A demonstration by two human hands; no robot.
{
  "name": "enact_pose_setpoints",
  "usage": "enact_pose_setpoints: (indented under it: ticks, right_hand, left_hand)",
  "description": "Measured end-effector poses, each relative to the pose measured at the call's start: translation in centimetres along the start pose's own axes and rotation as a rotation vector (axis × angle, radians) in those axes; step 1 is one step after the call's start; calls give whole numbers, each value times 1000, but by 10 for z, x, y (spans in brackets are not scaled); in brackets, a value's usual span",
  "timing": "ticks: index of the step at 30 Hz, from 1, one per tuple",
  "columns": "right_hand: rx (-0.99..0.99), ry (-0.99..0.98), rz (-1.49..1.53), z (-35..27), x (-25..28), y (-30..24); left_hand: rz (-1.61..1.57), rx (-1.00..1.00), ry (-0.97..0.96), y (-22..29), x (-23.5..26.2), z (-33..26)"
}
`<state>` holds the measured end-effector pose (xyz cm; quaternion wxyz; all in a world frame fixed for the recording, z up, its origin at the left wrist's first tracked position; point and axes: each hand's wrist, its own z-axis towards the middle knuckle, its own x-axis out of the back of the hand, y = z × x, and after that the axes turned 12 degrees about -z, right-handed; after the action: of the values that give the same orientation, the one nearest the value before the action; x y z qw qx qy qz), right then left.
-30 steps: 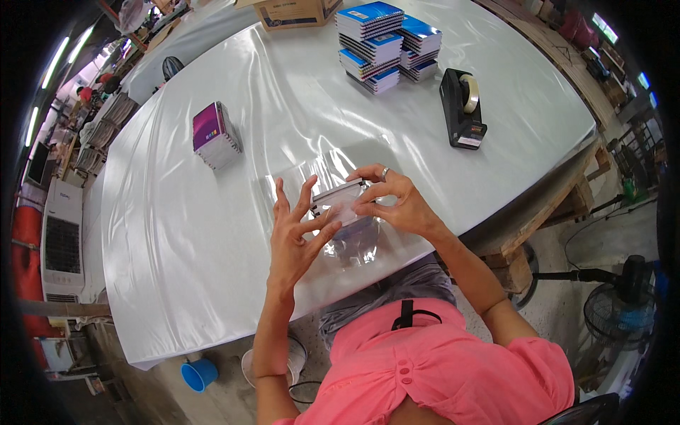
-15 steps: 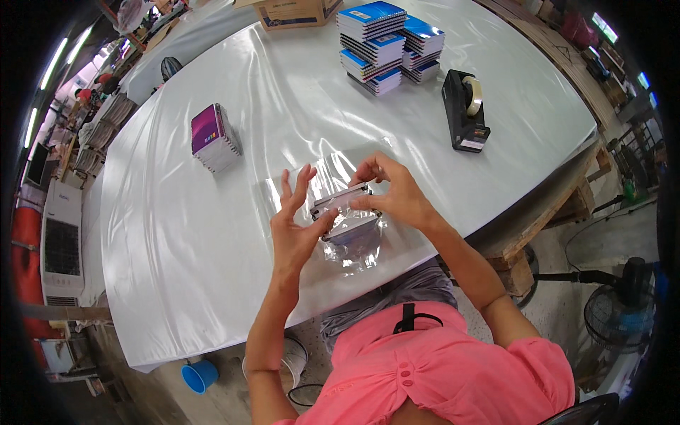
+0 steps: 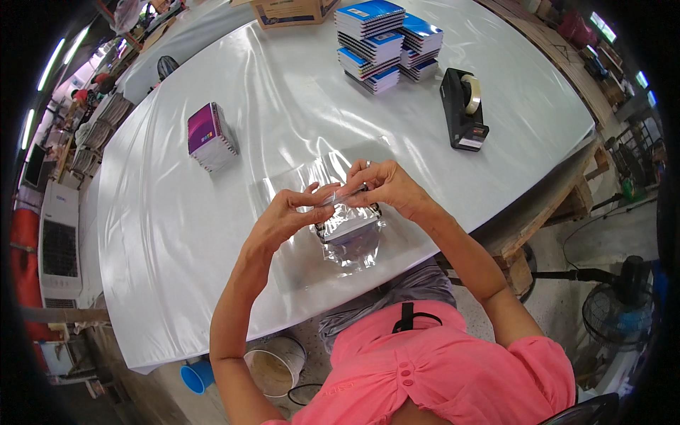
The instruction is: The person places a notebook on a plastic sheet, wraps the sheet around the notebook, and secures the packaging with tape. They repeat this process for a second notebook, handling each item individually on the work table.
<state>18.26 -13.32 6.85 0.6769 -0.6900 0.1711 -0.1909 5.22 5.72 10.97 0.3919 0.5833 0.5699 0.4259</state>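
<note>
In front of me on the white-covered table [image 3: 177, 262] is a small stack of spiral-bound notebooks [image 3: 348, 230]. Crinkled clear plastic film [image 3: 353, 261] wraps round it and spreads toward the table's near edge. My left hand [image 3: 292, 211] is closed, its thumb and fingers pinching the film over the stack's far side. Close beside it, my right hand [image 3: 391, 187] pinches the film there too, the fingertips of both hands almost touching. The fingers hide much of the stack's upper part.
A purple-covered notebook stack [image 3: 211, 138] sits to the left. Blue-covered spiral notebooks [image 3: 372, 44] are piled at the back, near a cardboard box [image 3: 290, 13]. A black tape dispenser [image 3: 462, 112] stands at right. Buckets [image 3: 276, 365] stand below the near edge, and a fan [image 3: 618, 315] at lower right.
My left hand has moved right and away from me, and its raised fingers have closed on the film. My right hand stays near the stack's far side, its fingers now closer to the left.
</note>
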Motion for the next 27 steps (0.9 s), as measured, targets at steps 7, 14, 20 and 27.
enact_pose_setpoints:
  ticks: [7, 14, 20, 27]
  right_hand:
    - [12, 17, -79, 4, 1, 2]
    - [-16, 30, -102, 3, 0, 12]
    - [-102, 54, 69, 3, -9, 20]
    - [-89, 71, 1, 3, -10, 9]
  left_hand:
    - [-221, -35, 59, -18, -3, 6]
    - [-354, -130, 180, -39, -20, 10]
    - [-522, -78, 283, -51, -35, 13]
    - [-553, -157, 320, -42, -42, 17]
